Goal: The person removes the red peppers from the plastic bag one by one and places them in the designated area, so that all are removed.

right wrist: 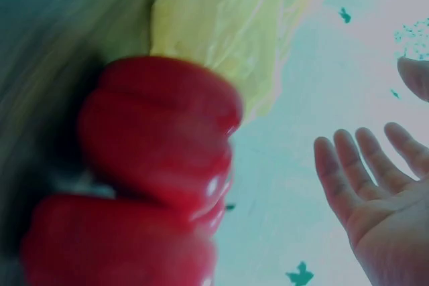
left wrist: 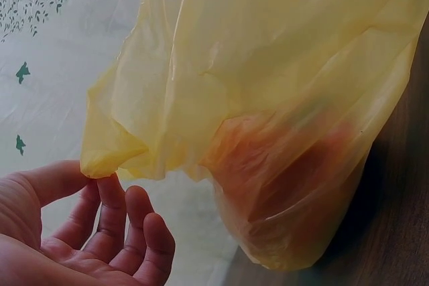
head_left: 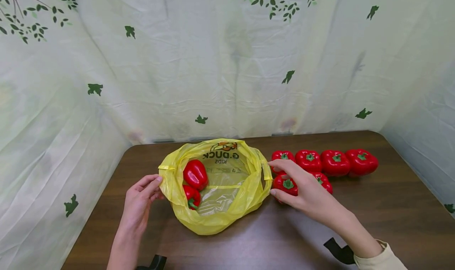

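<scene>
A yellow plastic bag (head_left: 213, 224) stands wide open on the table, with two red peppers (head_left: 195, 174) inside at its left. My left hand (head_left: 140, 201) pinches the bag's left rim between thumb and fingertip; in the left wrist view, the left hand (left wrist: 100, 232) has its other fingers loosely bent below the yellow film (left wrist: 268, 45). Beyond the bag's right edge, my right hand (head_left: 309, 189) hovers above the nearer red peppers (head_left: 285, 185), fingers spread. The right wrist view has the right hand (right wrist: 382, 199) holding nothing, apart from the red peppers (right wrist: 161, 132) and the bag (right wrist: 214, 25).
A back row of several red peppers (head_left: 335, 162) stands to the right of the bag on the brown wooden table (head_left: 398, 207). Pale curtains with green leaf prints (head_left: 213, 64) hang behind and at both sides. Black straps (head_left: 339, 251) show near both wrists.
</scene>
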### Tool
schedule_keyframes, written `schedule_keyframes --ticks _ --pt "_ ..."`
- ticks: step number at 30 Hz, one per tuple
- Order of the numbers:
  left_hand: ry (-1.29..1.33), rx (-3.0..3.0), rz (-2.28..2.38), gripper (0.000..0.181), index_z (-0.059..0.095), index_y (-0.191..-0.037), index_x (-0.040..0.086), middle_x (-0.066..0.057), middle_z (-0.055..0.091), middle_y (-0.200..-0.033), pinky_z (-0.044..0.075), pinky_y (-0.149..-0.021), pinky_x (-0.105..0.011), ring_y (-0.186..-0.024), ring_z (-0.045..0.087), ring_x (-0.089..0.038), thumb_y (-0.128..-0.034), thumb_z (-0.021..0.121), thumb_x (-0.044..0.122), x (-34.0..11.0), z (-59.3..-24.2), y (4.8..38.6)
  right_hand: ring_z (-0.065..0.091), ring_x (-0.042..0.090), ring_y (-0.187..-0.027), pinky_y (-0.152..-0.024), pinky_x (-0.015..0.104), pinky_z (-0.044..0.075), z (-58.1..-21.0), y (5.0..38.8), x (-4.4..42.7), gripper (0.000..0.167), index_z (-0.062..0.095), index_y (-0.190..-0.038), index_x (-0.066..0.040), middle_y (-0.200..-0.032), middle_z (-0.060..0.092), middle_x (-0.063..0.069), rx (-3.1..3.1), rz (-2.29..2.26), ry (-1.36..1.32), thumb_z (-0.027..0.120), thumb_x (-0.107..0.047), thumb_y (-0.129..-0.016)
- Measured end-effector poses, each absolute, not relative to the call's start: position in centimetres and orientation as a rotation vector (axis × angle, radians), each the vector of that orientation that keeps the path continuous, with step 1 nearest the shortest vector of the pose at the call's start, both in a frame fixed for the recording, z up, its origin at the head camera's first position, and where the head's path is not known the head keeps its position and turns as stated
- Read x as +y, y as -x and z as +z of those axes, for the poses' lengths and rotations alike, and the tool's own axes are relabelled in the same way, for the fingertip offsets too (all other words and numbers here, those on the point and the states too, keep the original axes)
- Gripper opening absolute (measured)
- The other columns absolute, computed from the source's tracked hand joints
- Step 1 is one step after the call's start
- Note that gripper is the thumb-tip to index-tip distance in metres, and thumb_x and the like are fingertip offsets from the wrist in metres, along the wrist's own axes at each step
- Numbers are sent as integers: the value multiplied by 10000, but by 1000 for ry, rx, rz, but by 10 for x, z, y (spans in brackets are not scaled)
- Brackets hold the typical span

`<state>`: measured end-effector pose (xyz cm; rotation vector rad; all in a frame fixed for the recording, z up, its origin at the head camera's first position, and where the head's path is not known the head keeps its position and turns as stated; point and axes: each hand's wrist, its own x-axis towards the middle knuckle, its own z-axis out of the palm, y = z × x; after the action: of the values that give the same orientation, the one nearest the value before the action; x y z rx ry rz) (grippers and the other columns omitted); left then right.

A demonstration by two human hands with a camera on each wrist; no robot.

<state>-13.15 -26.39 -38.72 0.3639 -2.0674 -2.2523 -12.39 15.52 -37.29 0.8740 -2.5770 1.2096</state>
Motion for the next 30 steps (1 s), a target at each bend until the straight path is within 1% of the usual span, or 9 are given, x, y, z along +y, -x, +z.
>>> schedule_keyframes --ticks 2,5,9,13,16,20,23,30 --pt "-351 -2067 -2248 225 706 -1029 71 -2 677 -881 541 -711 -270 -726 603 -154 -919 714 267 -264 -388 131 541 125 -1170 -895 382 529 -371 126 148 633 466 -1412 -252 -1382 490 -82 -2595 1216 -877 782 -239 -864" --pt "-323 -2060 -2256 212 708 -1022 67 -3 679 -868 539 -698 -273 -715 605 -150 -922 711 254 -264 -388 132 507 128 -1216 -921 397 515 -369 129 136 628 473 -1415 -236 -1385 495 -76 -2591 1241 -894 778 -222 -867" --pt "-304 -2040 -2274 176 712 -997 70 -1 676 -837 533 -670 -276 -692 607 -137 -925 709 231 -263 -389 133 536 162 -1179 -904 371 518 -368 135 119 601 483 -1403 -241 -1372 499 -97 -2573 1311 -929 768 -228 -874" --pt "-307 -2021 -2280 169 714 -985 69 -3 674 -823 529 -653 -269 -682 603 -134 -923 712 226 -262 -388 133 549 128 -1136 -885 381 524 -368 142 104 553 498 -1387 -249 -1351 507 -133 -2578 1371 -952 746 -255 -893" --pt "-313 -2016 -2279 172 714 -985 70 -3 674 -826 529 -653 -264 -683 602 -134 -921 714 230 -262 -388 133 520 93 -1178 -909 403 512 -367 148 92 531 505 -1387 -242 -1359 509 -135 -2584 1404 -978 730 -272 -907" --pt "-327 -2020 -2280 164 717 -981 80 1 677 -832 533 -662 -266 -685 603 -133 -920 716 232 -261 -388 134 532 121 -1167 -921 425 499 -363 153 79 529 500 -1394 -231 -1352 516 -112 -2625 1444 -998 720 -277 -916" --pt "-342 -2028 -2279 162 720 -977 90 3 678 -838 535 -672 -269 -691 604 -134 -916 720 239 -260 -389 134 550 148 -1152 -920 413 494 -360 157 69 542 489 -1409 -220 -1351 521 -96 -2689 1431 -986 713 -285 -920" --pt "-351 -2024 -2281 165 717 -980 86 1 674 -835 538 -678 -274 -688 601 -134 -916 721 238 -260 -390 134 508 114 -1214 -988 340 443 -341 168 45 564 481 -1430 -181 -1371 523 -56 -2815 1221 -1042 687 -335 -928"
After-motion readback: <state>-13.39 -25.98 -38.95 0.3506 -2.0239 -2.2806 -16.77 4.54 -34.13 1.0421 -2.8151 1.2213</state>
